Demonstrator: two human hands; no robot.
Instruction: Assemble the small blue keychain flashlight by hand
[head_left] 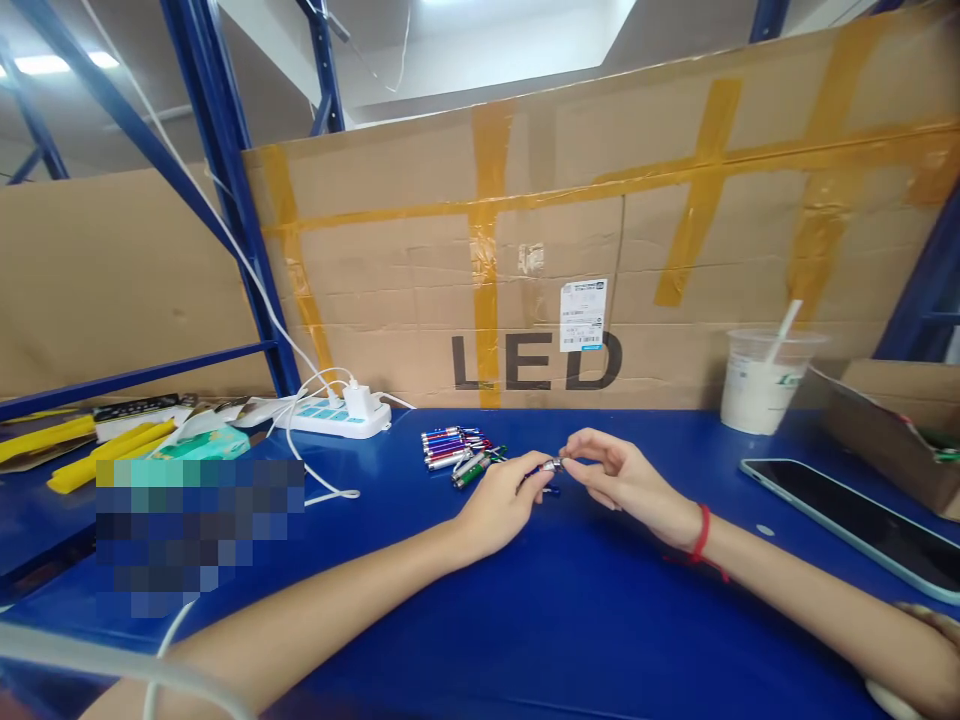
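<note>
My left hand (496, 502) is closed, pinching a small shiny metal flashlight (553, 465) between thumb and fingers; most of its body is hidden by the hand. At the flashlight's right end, the thumb and index finger of my right hand (634, 484) come together in a pinch, with the other fingers curled loosely. A red cord circles my right wrist. Part of a blue tube (553, 490) shows on the table just below the fingertips. Left of the hands lies a pile of similar slim metal flashlights (450, 447) in red, blue, silver and green.
On the blue table (600, 620), a white power strip (334, 418) with plugs and cables sits at back left, near yellow packets (124, 452). A drink cup (763, 385) with straw, a phone (855, 515) and an open cardboard box (892, 430) stand right. Taped cardboard (412, 290) walls the back.
</note>
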